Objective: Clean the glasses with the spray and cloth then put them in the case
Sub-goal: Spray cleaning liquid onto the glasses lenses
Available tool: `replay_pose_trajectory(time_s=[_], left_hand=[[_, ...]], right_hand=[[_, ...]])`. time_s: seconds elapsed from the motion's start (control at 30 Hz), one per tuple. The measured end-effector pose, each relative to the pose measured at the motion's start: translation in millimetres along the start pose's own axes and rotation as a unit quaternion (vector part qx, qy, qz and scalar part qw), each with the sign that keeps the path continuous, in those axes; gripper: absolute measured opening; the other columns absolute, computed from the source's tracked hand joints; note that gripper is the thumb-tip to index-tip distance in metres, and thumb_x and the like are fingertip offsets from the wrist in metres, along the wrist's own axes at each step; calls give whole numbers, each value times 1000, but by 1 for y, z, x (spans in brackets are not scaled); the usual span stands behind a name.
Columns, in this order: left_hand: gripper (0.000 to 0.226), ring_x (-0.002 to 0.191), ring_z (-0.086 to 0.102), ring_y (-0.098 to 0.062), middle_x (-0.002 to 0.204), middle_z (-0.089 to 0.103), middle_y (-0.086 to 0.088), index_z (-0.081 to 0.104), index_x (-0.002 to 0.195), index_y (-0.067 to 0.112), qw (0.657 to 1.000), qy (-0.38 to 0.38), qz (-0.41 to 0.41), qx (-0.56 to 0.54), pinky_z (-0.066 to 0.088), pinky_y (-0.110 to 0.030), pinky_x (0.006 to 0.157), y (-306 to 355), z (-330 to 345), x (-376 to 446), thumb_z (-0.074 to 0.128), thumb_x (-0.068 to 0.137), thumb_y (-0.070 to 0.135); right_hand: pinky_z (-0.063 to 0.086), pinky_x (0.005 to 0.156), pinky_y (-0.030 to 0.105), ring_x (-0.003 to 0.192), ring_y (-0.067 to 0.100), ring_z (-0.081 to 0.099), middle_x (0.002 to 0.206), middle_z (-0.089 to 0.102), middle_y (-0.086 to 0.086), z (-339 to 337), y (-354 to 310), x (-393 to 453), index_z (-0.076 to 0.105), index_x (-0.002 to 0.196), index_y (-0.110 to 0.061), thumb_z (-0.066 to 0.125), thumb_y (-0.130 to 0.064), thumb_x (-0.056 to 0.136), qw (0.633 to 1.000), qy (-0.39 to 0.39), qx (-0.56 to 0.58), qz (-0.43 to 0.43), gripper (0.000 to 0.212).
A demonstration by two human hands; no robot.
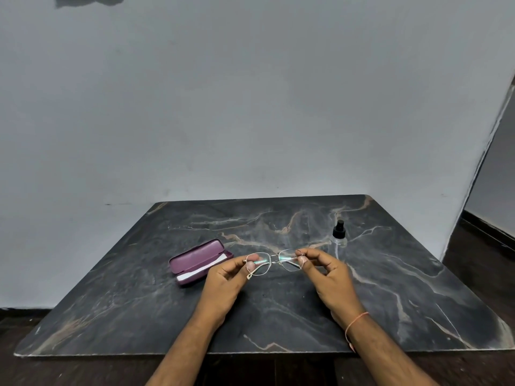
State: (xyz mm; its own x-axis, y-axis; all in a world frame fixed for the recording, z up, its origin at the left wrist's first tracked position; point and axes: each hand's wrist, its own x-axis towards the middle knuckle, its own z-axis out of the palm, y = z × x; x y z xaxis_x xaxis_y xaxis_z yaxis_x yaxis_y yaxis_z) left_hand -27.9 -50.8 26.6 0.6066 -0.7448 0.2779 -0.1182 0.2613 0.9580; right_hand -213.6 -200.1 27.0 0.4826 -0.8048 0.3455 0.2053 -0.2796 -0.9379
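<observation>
Near the middle of the frame, a little below centre, a pair of thin metal-framed glasses point(274, 262) is held up over the dark marbled bench point(390, 288); the left hand point(227, 280) pinches the frame's left end between thumb and curled fingers, one temple tip poking out below its thumb; the right hand point(326, 274) pinches the right end in the same way, its fingers bent round the rim; a thin orange thread point(355, 323) circles the right wrist; both forearms come up from the lower edge of the picture. To the left of the hands, lying on the bench, a purple case point(199, 261) stands open with its lid tipped back; a white cloth point(195, 273) lies inside it. To the upper right of the hands a clear spray bottle point(340, 236) with a black nozzle stands upright on the bench, apart from the glasses; behind the bench a plain grey wall point(250, 107) fills the upper frame; dark floor point(487, 246) shows at the right and along the bottom.
</observation>
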Motion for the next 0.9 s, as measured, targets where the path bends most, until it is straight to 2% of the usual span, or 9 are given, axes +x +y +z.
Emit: replay_pose_trajectory(time_s=[0.1,0.33,0.4,0.47,0.57,0.63,0.73,0.8,0.9], left_hand=[[20,97,78,0,107,87,1,83,114,12,1000,8,16,11,56,-11,88,-2,1,-2,71,101,3],[20,104,80,-9,109,87,3,82,114,12,996,15,73,59,59,-17,92,0,3,-6,70,103,3],[19,94,82,-14,109,86,2,81,113,13,994,22,83,74,60,-20,89,-1,2,-7,69,103,2],[22,76,79,-17,105,86,1,79,113,18,990,25,98,98,61,-23,81,-2,2,-9,66,105,1],[32,70,79,-19,103,85,3,77,115,26,980,43,129,146,64,-33,81,-5,3,-11,61,108,0],[35,74,81,-18,109,83,8,76,117,25,975,64,144,159,67,-35,80,-5,4,-11,60,107,-5],[32,99,81,-12,112,82,10,77,125,14,964,77,171,190,68,-31,84,-5,4,-11,62,106,-6],[32,111,77,-4,116,80,14,76,126,15,945,86,205,240,63,-24,94,-2,4,-12,64,104,-5],[39,116,71,-2,120,74,18,73,129,21,918,92,244,300,55,-17,100,3,4,-15,64,104,-7]], right_hand=[[56,98,32,107,18,74,106,82,-7,0,0,-1,84,102,-36,77,-16,95,1000,1,-9,-6,22],[55,94,24,104,15,73,105,82,-5,0,-3,-2,84,102,-34,77,-15,95,1000,0,-7,-22,22],[55,92,21,103,12,73,105,82,-5,0,-3,-2,84,103,-35,77,-15,95,1000,-2,-3,-24,22],[54,92,19,103,10,73,105,82,-5,0,-3,-3,84,103,-32,76,-13,96,1000,-3,-3,-28,21],[56,94,20,106,11,74,106,82,-6,0,-4,-4,83,103,-30,75,-13,96,999,-3,-7,-33,20],[57,94,23,107,14,74,108,82,-5,0,-2,-3,83,104,-34,76,-16,96,999,-1,-19,-35,21],[57,98,33,109,16,73,110,81,-6,-1,1,-2,81,106,-38,76,-19,96,999,2,-37,-40,22],[57,101,36,112,15,73,110,81,-6,-2,1,-3,81,107,-38,76,-21,96,999,2,-40,-37,21],[60,100,45,110,17,73,111,80,-6,-3,3,-3,80,108,-38,75,-27,97,998,3,-56,-38,16]])
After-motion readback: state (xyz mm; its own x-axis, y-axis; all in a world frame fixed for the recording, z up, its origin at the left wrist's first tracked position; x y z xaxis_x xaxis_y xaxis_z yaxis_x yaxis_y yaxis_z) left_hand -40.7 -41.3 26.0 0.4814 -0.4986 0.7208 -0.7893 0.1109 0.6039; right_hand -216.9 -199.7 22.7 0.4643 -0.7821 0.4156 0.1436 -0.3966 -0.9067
